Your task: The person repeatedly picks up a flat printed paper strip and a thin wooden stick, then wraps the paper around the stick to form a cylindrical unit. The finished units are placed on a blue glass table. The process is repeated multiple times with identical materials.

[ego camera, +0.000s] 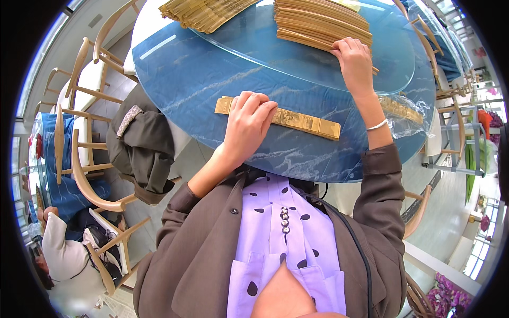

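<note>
On the blue marbled table lies a long narrow stack of gold printed paper sleeves (306,121). My left hand (250,119) bends over the left half of this stack, fingers curled together on it; whether one sleeve is pinched apart from the others is hidden. Farther off, a thick pile of thin wooden chopsticks (318,24) rests on the glass turntable. My right hand (355,59) reaches to the pile's near right end, thumb and fingertips closed on chopsticks at its edge. Just right of the hand, stick ends poke out beyond the wrist.
A fanned heap of gold sleeves (206,14) lies on the turntable (254,55) at far left. Clear plastic wrap holding more gold sleeves (401,109) sits by my right forearm. A dark coat (141,147) hangs over a chair at left. Another person's pale sleeve (59,246) shows lower left.
</note>
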Motion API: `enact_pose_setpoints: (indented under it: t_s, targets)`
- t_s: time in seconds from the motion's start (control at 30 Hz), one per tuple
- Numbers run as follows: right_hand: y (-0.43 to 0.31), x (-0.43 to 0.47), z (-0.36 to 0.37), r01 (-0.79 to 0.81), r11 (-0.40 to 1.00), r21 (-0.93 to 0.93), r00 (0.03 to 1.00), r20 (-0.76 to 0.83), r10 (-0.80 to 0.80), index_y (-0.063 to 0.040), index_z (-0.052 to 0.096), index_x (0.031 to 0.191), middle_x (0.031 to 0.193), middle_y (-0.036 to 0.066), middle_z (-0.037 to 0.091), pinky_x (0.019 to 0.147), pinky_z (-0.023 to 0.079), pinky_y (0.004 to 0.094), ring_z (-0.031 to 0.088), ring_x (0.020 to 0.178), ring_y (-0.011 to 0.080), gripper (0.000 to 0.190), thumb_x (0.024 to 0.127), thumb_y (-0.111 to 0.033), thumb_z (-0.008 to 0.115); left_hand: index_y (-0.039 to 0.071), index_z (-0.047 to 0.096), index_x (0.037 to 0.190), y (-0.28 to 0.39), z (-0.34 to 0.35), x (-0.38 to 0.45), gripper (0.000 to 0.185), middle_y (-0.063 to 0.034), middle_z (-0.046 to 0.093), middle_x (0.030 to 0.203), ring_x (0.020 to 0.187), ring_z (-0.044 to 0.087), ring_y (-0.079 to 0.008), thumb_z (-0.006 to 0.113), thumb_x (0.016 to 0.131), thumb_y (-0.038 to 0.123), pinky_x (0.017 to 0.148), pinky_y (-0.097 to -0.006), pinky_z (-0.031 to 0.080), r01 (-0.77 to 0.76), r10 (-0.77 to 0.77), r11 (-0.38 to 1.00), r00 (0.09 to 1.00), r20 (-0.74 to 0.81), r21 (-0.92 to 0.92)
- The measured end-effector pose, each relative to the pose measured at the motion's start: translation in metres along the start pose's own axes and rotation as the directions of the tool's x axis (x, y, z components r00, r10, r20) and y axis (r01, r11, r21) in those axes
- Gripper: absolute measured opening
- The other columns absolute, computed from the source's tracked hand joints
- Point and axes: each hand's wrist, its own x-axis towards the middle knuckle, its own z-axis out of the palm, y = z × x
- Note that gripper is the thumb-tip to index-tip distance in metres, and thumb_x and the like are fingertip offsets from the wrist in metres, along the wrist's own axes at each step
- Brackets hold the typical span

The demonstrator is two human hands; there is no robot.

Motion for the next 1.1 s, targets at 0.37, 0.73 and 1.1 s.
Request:
enact_pose_setpoints:
  t_s: [0.37,0.73,1.1]
  targets:
    - [-0.074,-0.08,-0.123,-0.554,0.741,0.381,0.826,0.36,0.433,0.0,0.057,0.1,0.088,0.017,0.063,0.068,0.049,0.0393,0.06,0.075,0.0348,0.01,0.094,-0.006,0.062,0.006,0.067,0.096,0.003,0.002,0.004,0.021,-0.0049,0.062,0.094,0.09,0.058,-0.025,0.078,0.08,0.015,0.078,-0.0381,0.047,-0.101,0.111,0.99,0.989,0.102,-0.094]
    - [-0.093,-0.154,-0.133,-0.855,0.389,0.344,0.516,0.478,0.711,0.0,0.065,0.099,0.061,0.007,0.038,0.051,0.032,0.0328,0.035,0.055,0.0144,0.039,0.106,-0.035,0.05,0.0,0.064,0.116,0.03,0.041,0.03,0.051,-0.0112,0.058,0.115,0.111,0.052,-0.0292,0.078,0.082,0.035,0.098,-0.0417,0.043,-0.239,0.227,0.97,0.859,0.458,-0.033]
    - [-0.094,-0.152,-0.124,-0.829,0.257,0.497,0.516,0.5,0.695,0.001,0.067,0.102,0.067,-0.006,0.038,0.053,0.025,0.0246,0.031,0.061,0.0043,0.04,0.105,-0.036,0.054,0.003,0.068,0.106,0.026,0.048,0.021,0.036,-0.0076,0.062,0.107,0.104,0.057,-0.0268,0.077,0.081,0.028,0.093,-0.0406,0.045,-0.257,0.282,0.959,0.876,0.392,-0.118]
